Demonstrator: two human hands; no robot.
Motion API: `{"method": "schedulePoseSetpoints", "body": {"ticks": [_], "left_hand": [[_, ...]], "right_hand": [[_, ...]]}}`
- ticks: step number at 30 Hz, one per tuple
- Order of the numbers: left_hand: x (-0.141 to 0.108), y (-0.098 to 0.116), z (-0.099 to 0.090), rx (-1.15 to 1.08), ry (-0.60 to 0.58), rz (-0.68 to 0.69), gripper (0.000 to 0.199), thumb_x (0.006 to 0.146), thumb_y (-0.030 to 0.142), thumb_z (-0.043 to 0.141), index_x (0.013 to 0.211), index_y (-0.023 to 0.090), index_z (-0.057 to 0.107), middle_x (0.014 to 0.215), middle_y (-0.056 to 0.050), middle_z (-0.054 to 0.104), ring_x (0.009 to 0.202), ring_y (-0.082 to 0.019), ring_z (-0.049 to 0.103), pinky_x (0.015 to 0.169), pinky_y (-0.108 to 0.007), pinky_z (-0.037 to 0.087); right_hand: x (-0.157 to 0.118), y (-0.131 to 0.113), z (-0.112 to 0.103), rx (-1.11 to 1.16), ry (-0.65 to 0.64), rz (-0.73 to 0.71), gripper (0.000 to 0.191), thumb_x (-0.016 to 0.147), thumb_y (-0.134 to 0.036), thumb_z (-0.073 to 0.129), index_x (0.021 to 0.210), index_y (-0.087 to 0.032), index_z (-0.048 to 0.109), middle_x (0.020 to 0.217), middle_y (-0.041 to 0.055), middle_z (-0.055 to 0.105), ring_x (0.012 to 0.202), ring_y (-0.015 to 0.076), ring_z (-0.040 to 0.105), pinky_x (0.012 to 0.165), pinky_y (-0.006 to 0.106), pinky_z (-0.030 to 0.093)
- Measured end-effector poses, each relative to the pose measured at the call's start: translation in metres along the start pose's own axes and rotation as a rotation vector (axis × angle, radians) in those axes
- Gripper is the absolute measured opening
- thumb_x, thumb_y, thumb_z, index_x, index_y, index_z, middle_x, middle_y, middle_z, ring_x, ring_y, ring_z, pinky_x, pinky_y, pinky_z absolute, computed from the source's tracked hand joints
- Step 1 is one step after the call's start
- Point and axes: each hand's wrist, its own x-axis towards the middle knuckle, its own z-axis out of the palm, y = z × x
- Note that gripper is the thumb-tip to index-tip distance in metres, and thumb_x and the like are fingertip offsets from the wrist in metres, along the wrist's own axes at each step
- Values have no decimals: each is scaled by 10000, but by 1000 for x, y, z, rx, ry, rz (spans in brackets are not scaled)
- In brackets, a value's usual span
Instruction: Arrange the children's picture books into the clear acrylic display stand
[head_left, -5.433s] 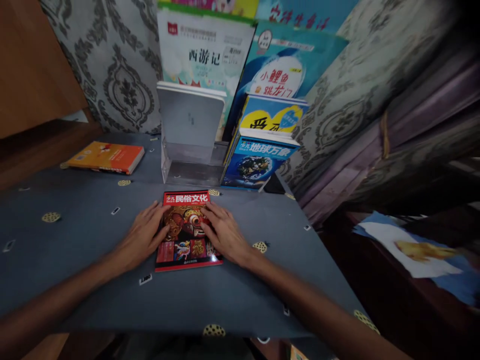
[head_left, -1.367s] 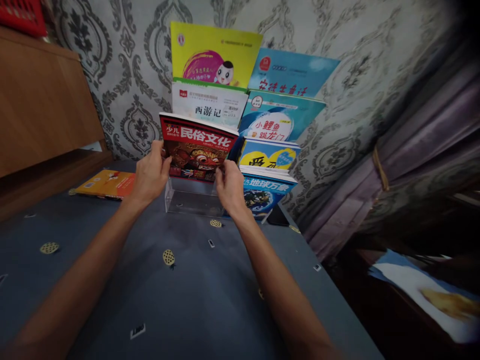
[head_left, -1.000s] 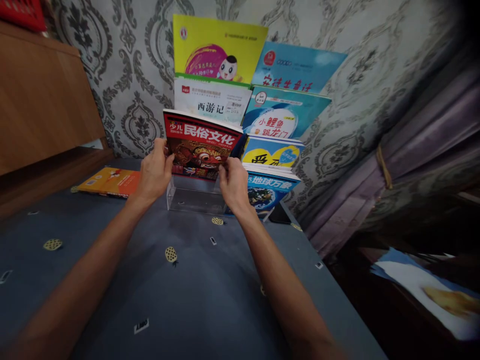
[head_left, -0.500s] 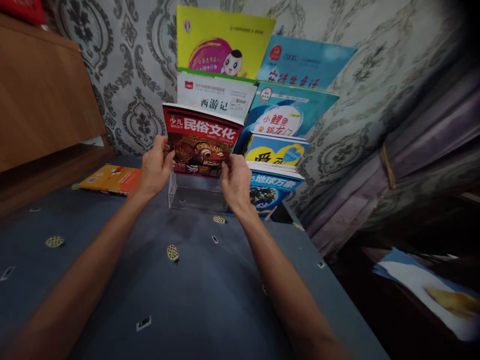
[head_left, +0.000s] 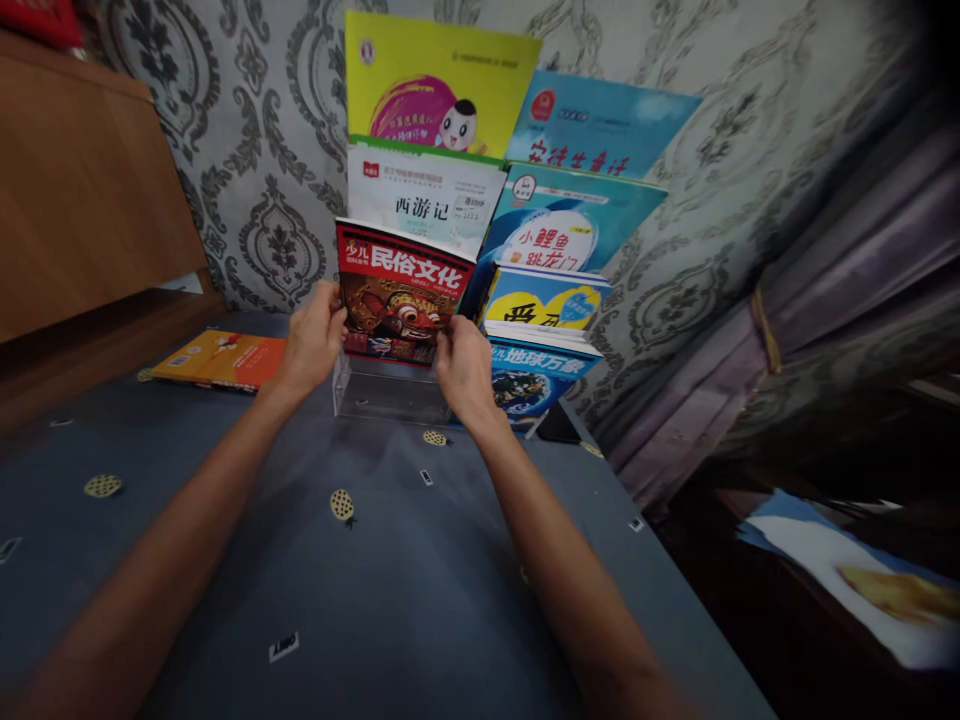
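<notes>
Two bare hands grip a red book [head_left: 401, 300] in front of a clear rack [head_left: 397, 395], as the head camera shows. The left hand [head_left: 313, 335] pinches the book's left edge, thumb in front; the right hand [head_left: 466, 370] clasps it low on the right edge. The book tilts back, its masked cover facing the person, its bottom edge above the rack's lowest left pocket; whether it touches the rack cannot be told. Behind it, on the rack's left side, stand a white book [head_left: 424, 190] and, higher, a yellow book [head_left: 435, 75]. The rack's right side bears, from the top, a blue book [head_left: 600, 120], a teal book [head_left: 607, 215], a heart book [head_left: 517, 295] and an earth book [head_left: 536, 385]. Just right of the rack's foot lies a black object [head_left: 559, 425], its kind unclear. Left of the rack, an orange book [head_left: 225, 360] lies flat on the table [head_left: 420, 580]. A patterned wall [head_left: 277, 210] rises behind the rack; a tied curtain [head_left: 690, 370] hangs to its right.
</notes>
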Motion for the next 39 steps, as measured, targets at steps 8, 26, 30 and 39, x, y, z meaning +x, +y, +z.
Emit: {"method": "schedulePoseSetpoints", "body": {"ticks": [8,26,30,39], "left_hand": [[-6,-7,7,129,-21,-27,146,909,203,484,1019,202,580,960,-87,666,983,-270,656,937,-435,524],[-10,8,5,257,-113,-77,160,945,171,414,988,197,566,996,-118,645,985,-288,640,872,-420,530],[-13,11,8,277,-108,-94,148,956,160,410,987,201,549,1009,-120,635,991,-287,640,864,-408,529],[-15,6,11,190,-79,-81,210,952,137,425,1115,178,551,1033,-112,629,1027,-278,636,911,-414,522]], "right_hand": [[-5,2,5,-15,-52,85,227,906,-198,450,1107,-169,553,747,82,637,654,223,584,673,410,485],[-2,0,17,156,24,79,435,861,-171,491,1286,-136,575,1077,170,751,910,305,716,858,475,569],[-2,-1,16,148,18,50,420,866,-154,463,1267,-161,587,1076,158,754,927,305,721,854,454,566],[-5,-2,19,155,18,41,484,864,-132,459,1341,-124,537,1228,185,707,1103,307,689,975,470,542]]}}
